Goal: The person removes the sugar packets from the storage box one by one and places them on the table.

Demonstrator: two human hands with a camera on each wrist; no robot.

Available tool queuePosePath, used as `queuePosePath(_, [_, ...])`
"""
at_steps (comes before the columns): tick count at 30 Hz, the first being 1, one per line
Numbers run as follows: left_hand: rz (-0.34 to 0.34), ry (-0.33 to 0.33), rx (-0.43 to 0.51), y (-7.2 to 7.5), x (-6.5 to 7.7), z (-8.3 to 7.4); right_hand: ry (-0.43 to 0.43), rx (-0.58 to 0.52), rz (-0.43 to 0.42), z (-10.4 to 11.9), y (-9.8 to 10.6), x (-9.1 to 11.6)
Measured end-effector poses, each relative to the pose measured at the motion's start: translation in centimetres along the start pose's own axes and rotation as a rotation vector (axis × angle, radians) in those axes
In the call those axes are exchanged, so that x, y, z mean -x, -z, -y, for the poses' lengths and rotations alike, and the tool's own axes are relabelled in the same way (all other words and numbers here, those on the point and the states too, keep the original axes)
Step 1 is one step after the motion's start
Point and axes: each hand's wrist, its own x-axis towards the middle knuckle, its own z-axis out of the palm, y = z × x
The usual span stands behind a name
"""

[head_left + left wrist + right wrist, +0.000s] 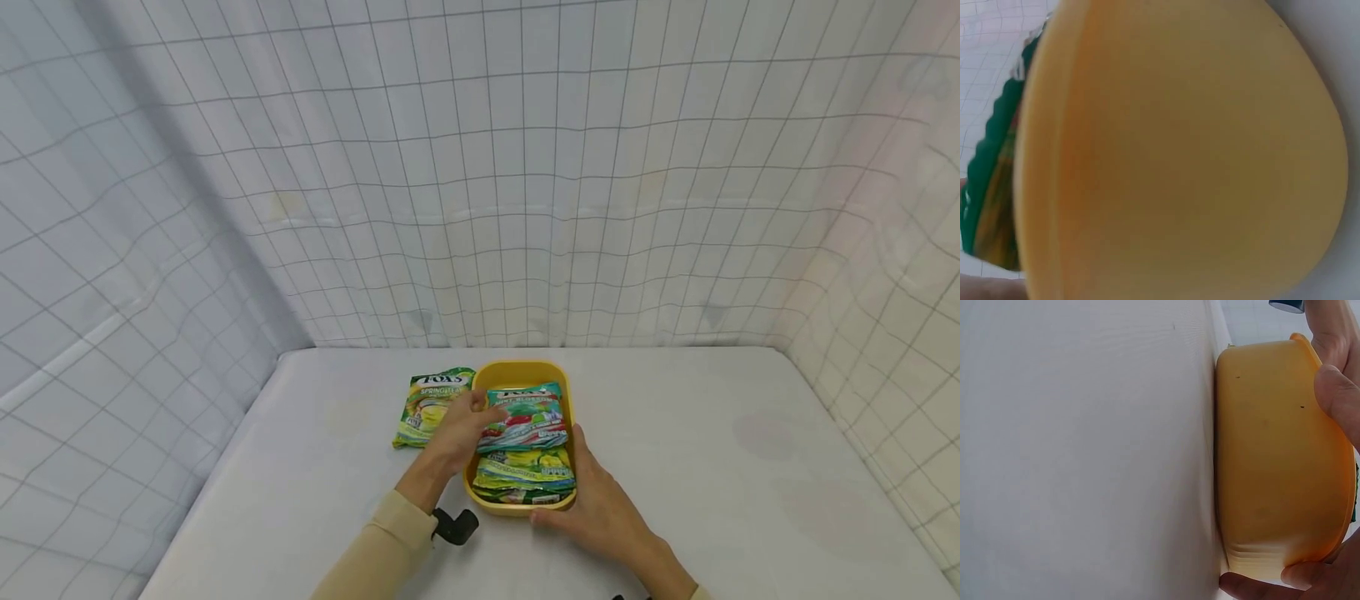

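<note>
While the right hand (600, 504) holds the tub (521, 372) at its near right corner, the left hand (457, 429), nearer the mint packet (532, 419), lies with its thumb over that packet's left end; whether it pinches cannot be told. Inside the tub, the mint packet lies crosswise to the tub's long axis; the tea packet (431, 408) lies outside, left.

We seem to be in a small booth-like enclosure, closer to a makeshift lab bay than a lived-in room. Around us, a back sheet (525, 167), a left sheet (112, 192) and a right sheet (892, 200), all pale, rippled and grid-lined, wall in a plain white surface (712, 433); we cannot tell what building holds it.
</note>
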Motion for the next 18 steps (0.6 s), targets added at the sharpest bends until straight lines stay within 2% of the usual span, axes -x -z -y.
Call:
queuePosePath(9, [0.016, 0.033, -0.063, -0.7, 0.3, 0.4, 0.006, -0.011, -0.004, -0.1, -0.1, 0.1])
queuePosePath(14, [-0.03, 0.042, -0.113, -1.0, 0.5, 0.3, 0.016, -0.011, -0.017, -0.1, -0.1, 0.1])
queuePosePath(18, [-0.052, 0.04, -0.113, -1.2, 0.4, 0.4, 0.023, -0.022, -0.021, -0.1, -0.1, 0.1])
